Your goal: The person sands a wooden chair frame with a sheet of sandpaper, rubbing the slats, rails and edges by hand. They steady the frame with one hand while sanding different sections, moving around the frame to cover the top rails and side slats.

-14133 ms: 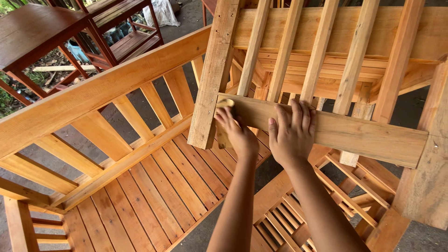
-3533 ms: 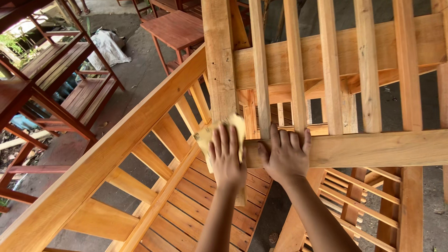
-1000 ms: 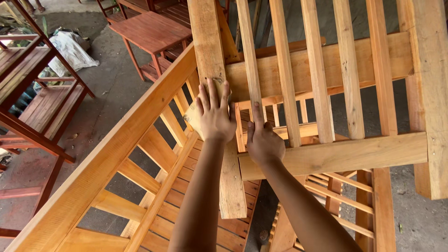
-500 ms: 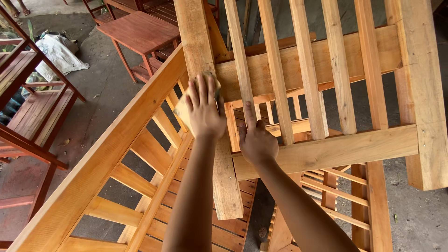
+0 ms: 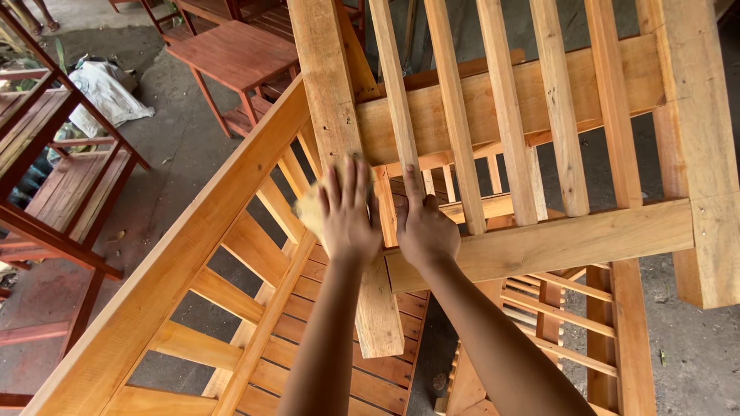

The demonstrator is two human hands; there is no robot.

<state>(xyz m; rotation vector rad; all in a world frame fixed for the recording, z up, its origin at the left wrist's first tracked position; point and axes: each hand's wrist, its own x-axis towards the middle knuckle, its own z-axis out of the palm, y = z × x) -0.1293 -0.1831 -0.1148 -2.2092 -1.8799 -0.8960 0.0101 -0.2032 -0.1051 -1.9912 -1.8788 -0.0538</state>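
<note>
A pale unfinished wooden frame with vertical slats (image 5: 493,115) stands upturned in front of me. My left hand (image 5: 348,209) lies flat on its thick corner post (image 5: 339,139), pressing a yellowish piece of sandpaper (image 5: 308,214) against the wood. My right hand (image 5: 422,225) rests on the frame where a thin slat (image 5: 393,85) meets the lower crossrail (image 5: 555,243), fingers gripping around the slat's base.
A slatted wooden bench back (image 5: 193,254) and seat boards (image 5: 324,354) run below left. Dark red-brown tables (image 5: 235,54) and benches (image 5: 46,185) stand on the concrete floor at the left. A white sack (image 5: 104,92) lies on the ground.
My left hand with the sandpaper has slid down the post from higher up. My right hand has stayed at the slat and crossrail.
</note>
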